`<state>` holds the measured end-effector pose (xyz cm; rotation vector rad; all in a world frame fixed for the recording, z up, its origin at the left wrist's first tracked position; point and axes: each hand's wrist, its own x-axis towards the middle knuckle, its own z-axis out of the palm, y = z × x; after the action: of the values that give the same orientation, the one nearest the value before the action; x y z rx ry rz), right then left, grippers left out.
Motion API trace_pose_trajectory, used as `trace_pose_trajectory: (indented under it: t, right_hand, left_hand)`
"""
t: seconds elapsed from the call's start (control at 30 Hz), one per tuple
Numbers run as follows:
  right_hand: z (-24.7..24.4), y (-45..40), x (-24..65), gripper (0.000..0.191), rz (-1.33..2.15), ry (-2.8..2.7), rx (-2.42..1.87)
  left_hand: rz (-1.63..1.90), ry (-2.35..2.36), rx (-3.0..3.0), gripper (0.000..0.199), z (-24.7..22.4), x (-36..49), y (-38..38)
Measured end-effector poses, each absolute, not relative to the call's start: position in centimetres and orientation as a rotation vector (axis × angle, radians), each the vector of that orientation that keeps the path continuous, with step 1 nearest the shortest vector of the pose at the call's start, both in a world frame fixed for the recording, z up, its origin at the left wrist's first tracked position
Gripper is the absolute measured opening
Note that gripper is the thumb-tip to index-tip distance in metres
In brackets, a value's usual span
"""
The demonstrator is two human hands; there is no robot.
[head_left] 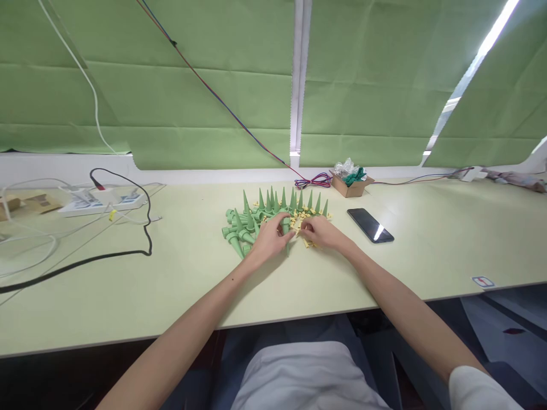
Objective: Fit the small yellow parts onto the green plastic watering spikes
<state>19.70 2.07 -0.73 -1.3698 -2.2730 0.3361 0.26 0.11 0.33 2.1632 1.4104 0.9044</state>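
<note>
My left hand (273,234) is closed around a green cone-shaped piece (286,226), whose pointed end hangs down below the fingers. Close to its right, my right hand (318,230) pinches a small yellow piece (298,231) at the fingertips. Several green cones (237,230) lie in a heap to the left of my left hand. Behind both hands, a row of green cones (301,200) stands with tips up. Small yellow pieces (311,244) are scattered around and beneath my right hand.
A black phone (370,225) lies to the right. Behind it sits a small cardboard box (351,187) holding plastic and green material, beside coiled red-and-blue wire (316,181). At left are a power strip (102,204) and a black cable (106,257). The table edge (299,318) is nearest me.
</note>
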Motion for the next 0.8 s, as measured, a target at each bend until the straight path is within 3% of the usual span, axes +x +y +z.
trace_pose_trajectory:
  t: [0.27,0.8]
  right_hand:
    - [-0.51,1.95,19.46,0.01,0.408,-2.089,-1.15]
    - [0.2,1.17,18.84,0.027,0.708,-1.831,-0.891]
  left_hand:
    - [0.962,1.436,2.16,0.042,0.39,0.18,0.2]
    - [1.011,1.449,2.126,0.042,0.47,0.07,0.23]
